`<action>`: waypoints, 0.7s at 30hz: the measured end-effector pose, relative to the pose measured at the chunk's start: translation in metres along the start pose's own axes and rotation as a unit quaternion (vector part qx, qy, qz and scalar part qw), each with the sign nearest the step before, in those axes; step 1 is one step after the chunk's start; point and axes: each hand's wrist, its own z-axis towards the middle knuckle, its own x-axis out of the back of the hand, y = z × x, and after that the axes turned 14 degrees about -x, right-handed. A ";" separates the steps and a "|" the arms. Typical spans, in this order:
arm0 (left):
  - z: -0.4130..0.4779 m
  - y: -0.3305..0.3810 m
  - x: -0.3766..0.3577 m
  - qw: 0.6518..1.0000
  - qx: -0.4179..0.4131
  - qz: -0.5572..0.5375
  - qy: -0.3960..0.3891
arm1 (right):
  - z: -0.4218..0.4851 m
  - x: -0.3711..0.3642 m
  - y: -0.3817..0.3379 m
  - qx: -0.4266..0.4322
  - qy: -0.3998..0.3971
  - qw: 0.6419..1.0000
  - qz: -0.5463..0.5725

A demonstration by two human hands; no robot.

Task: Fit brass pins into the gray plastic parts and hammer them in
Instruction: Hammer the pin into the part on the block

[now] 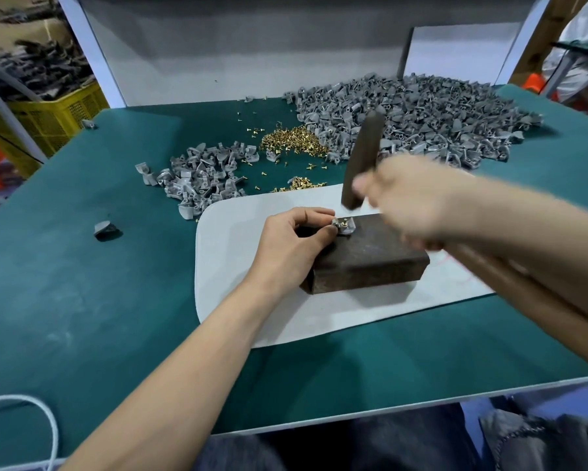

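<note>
Now, left hand: it rests against the near-left side of the block, thumb and forefinger pinching the gray part.
Right hand: blurred by motion, with its fingers clenched round the hammer handle, which runs back under the forearm.
Metal block: dark and flat-topped, it lies on the white mat spread over the green table.
Gray part: it sits on the block's top at the far-left corner. A brass pin stands up out of it with its head proud, so it looks not yet driven.
Hammer head: its long axis is nearly upright, the top leaning slightly right. The lower face hangs just above the pin and a touch to its right, not touching.
Key relation: the pin lies just right of the left fingertips and under the striking face. The blow should fall straight down, and a drift leftward would likely meet the fingers.
Loose brass pins: heaped beyond the mat.
Small gray pile: far left of the pins.
Large gray pile: farthest back, on the right.
</note>
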 end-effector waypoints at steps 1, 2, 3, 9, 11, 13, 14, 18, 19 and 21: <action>0.000 0.000 0.001 1.000 -0.005 0.001 -0.003 | 0.000 -0.006 0.002 -0.006 -0.016 1.000 -0.019; 0.000 0.000 0.001 1.000 -0.013 0.006 -0.008 | -0.001 -0.010 0.004 -0.012 -0.031 0.999 -0.024; -0.001 0.000 0.001 1.000 -0.019 0.011 -0.008 | -0.001 -0.009 0.004 -0.013 -0.040 0.999 -0.020; 0.000 0.000 0.000 1.000 -0.006 -0.017 -0.008 | -0.003 -0.007 -0.002 0.011 0.000 1.000 0.009; 0.000 0.001 0.001 1.000 -0.012 -0.021 -0.014 | -0.005 -0.012 -0.003 -0.006 -0.026 0.999 -0.018; 0.000 0.000 0.001 1.000 -0.010 -0.013 -0.011 | -0.006 -0.002 -0.007 -0.004 -0.035 0.999 0.009; 0.001 -0.001 0.001 1.000 -0.006 -0.009 -0.008 | -0.004 0.006 -0.008 0.007 -0.019 0.999 0.031; 0.001 -0.001 0.001 1.000 0.003 -0.011 -0.006 | 0.000 0.004 -0.007 -0.005 -0.035 0.998 0.051; 0.000 -0.001 0.002 1.000 0.001 -0.015 -0.008 | 0.002 -0.002 -0.002 -0.021 -0.058 0.997 0.042; 0.000 -0.001 0.001 1.000 -0.002 -0.020 -0.013 | 0.004 -0.005 0.006 -0.039 -0.096 0.991 0.079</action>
